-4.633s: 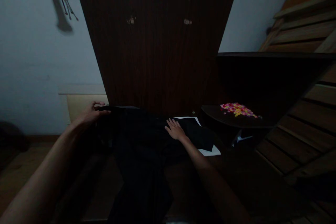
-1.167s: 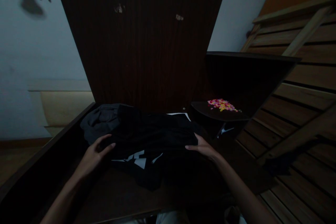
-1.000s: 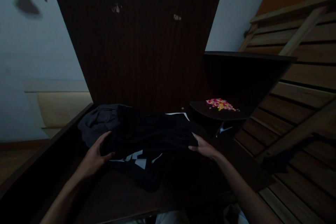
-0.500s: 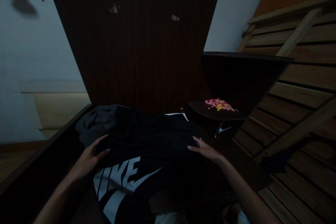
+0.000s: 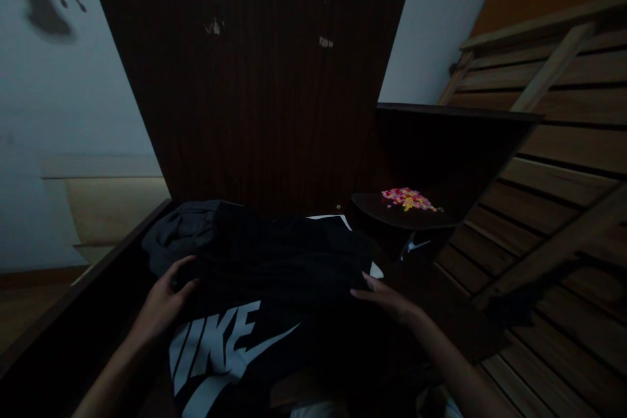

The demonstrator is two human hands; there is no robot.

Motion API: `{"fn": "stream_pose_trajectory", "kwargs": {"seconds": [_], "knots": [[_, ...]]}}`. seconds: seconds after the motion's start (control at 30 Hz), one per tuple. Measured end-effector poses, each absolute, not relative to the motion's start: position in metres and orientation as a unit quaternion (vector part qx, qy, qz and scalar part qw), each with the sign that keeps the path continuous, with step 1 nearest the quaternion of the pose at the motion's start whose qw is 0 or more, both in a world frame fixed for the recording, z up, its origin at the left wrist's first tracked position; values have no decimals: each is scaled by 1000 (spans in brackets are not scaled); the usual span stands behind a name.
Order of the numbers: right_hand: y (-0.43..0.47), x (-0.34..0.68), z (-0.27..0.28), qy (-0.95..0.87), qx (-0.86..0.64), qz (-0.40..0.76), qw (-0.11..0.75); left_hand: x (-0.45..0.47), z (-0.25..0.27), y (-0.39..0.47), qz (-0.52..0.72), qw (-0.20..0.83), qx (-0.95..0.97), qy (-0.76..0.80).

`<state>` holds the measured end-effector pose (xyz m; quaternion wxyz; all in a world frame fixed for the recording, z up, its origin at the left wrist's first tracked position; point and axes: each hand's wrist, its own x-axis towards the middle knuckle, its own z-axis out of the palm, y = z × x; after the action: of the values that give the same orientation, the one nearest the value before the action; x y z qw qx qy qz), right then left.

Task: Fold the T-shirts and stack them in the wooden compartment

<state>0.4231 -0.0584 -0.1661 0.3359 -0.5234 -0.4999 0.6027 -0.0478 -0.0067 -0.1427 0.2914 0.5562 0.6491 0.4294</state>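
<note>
A black hoodie (image 5: 294, 261) with a large pale NIKE print (image 5: 215, 343) lies spread in front of me, its dark grey hood (image 5: 181, 232) bunched at the far left. At the left edge of the cloth rests my left hand (image 5: 169, 290), thumb and forefinger apart. My right hand (image 5: 385, 295) touches the right edge, its visible fingertips also apart. The other fingers of both hands are hard to see in the dim light. A bit of white material (image 5: 376, 270) shows beside the right fingertips.
Behind the hoodie rises a dark wooden panel (image 5: 264, 91). At the right, a small rounded shelf (image 5: 372, 204) bears a heap of pink and yellow pieces (image 5: 409, 198). A slatted wooden structure (image 5: 568, 183) stands further right. A dark raised edge (image 5: 88, 287) runs along the left.
My right hand has moved slightly down towards me along the hoodie's edge, and more white material shows there. The print has shifted slightly left. The left hand stays nearly in place.
</note>
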Motion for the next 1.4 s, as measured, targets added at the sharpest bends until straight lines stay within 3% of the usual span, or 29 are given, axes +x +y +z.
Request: {"fn": "stream_pose_trajectory", "kwargs": {"seconds": [0.17, 0.37, 0.47, 0.7, 0.97, 1.13, 1.4], "knots": [[-69, 424, -157, -569, -546, 544, 288, -51, -150, 0, 437, 265, 573, 641], [-78, 428, -141, -519, -512, 597, 333, -56, -135, 0, 450, 260, 541, 661], [-80, 428, -142, -540, -530, 577, 305, -58, -136, -2, 427, 245, 555, 670], [-89, 432, -148, -578, -554, 559, 216, -54, -139, -7, 323, 119, 644, 683], [-103, 427, -136, -577, -566, 557, 188, -16, -101, 19, 317, -105, 665, 668], [-110, 430, -137, -612, -561, 540, 139, 5, -83, 68, 255, -156, 728, 617], [-126, 445, -137, -641, -585, 492, 65, 3, -109, 108, 174, -194, 752, 606]]}}
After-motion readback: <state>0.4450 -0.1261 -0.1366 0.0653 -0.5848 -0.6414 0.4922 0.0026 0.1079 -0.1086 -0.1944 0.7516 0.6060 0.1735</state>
